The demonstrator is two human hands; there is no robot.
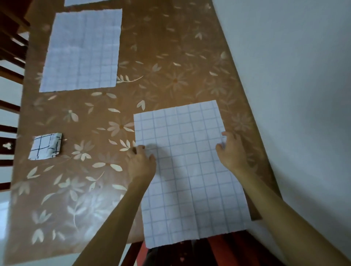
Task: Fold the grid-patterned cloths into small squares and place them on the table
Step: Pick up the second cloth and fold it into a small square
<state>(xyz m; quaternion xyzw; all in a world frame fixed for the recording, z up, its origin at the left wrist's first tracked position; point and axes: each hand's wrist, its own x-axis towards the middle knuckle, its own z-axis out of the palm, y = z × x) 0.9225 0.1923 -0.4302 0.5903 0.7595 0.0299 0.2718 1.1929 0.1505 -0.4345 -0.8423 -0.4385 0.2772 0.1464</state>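
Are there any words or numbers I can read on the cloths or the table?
No, there is nothing to read anywhere in this picture.
Near cloth under the left hand and right hand: only pale blue grid lines.
Far cloth: only faint grid lines.
Folded cloth: only dark grid lines.
Table: only printed flowers and leaves.

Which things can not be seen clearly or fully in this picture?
- Cloth at the top, head view: cut off by the frame's upper edge.
- Near cloth: its near edge hangs past the table edge; the left hand and right hand cover parts.
- Folded cloth: its layers cannot be counted.
- Far flat cloth: blurred, grid faint.
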